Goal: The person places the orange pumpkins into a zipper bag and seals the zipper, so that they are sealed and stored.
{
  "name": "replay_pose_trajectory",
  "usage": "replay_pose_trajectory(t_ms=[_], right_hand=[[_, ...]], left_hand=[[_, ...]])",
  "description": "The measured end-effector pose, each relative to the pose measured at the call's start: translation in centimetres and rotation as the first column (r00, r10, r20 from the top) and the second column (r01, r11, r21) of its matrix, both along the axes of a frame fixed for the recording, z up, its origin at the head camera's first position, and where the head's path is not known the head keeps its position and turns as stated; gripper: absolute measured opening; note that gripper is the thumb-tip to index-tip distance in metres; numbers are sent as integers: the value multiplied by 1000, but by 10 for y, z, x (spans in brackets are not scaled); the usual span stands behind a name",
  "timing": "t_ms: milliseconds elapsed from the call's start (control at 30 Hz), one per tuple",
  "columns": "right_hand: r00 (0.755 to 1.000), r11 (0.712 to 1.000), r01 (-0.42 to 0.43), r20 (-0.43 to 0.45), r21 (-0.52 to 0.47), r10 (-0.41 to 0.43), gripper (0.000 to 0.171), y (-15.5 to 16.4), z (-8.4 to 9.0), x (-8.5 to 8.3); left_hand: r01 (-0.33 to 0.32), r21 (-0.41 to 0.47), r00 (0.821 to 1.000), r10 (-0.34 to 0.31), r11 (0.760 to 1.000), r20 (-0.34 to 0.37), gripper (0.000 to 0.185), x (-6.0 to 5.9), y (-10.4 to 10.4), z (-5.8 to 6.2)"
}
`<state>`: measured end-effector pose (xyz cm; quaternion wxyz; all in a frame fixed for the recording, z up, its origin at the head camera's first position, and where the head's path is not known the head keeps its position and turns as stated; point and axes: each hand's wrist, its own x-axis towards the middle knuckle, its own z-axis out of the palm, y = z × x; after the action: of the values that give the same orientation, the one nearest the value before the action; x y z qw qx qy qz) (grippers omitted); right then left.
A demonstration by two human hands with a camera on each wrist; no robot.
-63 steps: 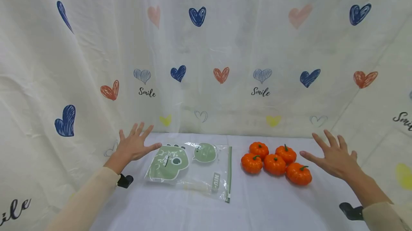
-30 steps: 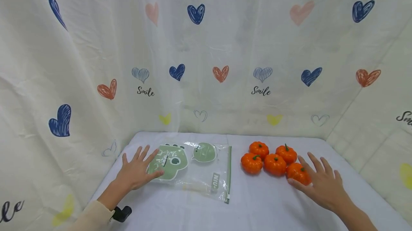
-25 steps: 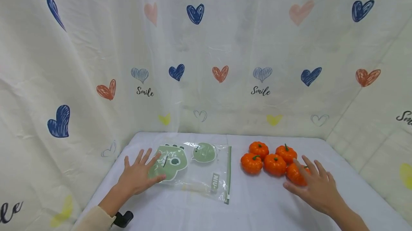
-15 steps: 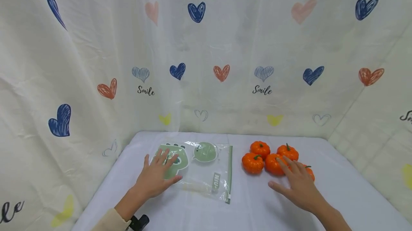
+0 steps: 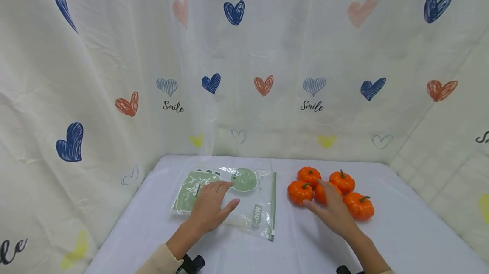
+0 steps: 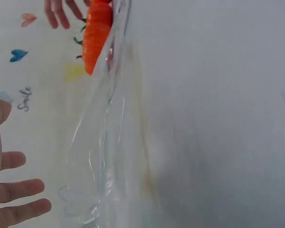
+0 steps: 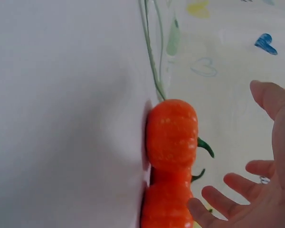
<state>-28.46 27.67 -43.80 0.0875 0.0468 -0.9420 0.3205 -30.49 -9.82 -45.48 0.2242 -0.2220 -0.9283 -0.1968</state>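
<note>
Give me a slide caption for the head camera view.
Left hand rests on a clear zip bag; right hand reaches over five orange pumpkins.

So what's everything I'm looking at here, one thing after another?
Toy pumpkins: five, orange with green stems, clustered on the right half of the table; one is mostly hidden under the right hand.
Zip bag: one, clear plastic with green dinosaur prints and a green strip along one edge, lying flat on the left half of the table.
Table cover: one, white, under everything.
Backdrop cloth: cream, printed with blue, red, pink and yellow hearts and the word Smile, hung behind and at both sides.
Left hand: one, fingers straight, flat on the zip bag.
Right hand: one, fingers straight, over the middle pumpkin of the cluster.
</note>
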Motion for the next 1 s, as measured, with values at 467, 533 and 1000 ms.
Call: replay_pose_trajectory(t_ms=[467, 533, 1000], right_hand=[[991, 981, 121, 75, -149, -111, 96, -22, -14, -28], [989, 979, 137, 81, -152, -126, 95, -25, -15, -30], [978, 980, 172, 140, -103, -156, 99, -39, -23, -41]], left_hand=[[50, 292, 992, -82, 955, 96, 33, 0, 62, -7], [50, 323, 988, -94, 945, 121, 31, 0, 69, -9], [-75, 305, 966, -7, 950, 260, 29, -6, 112, -20]])
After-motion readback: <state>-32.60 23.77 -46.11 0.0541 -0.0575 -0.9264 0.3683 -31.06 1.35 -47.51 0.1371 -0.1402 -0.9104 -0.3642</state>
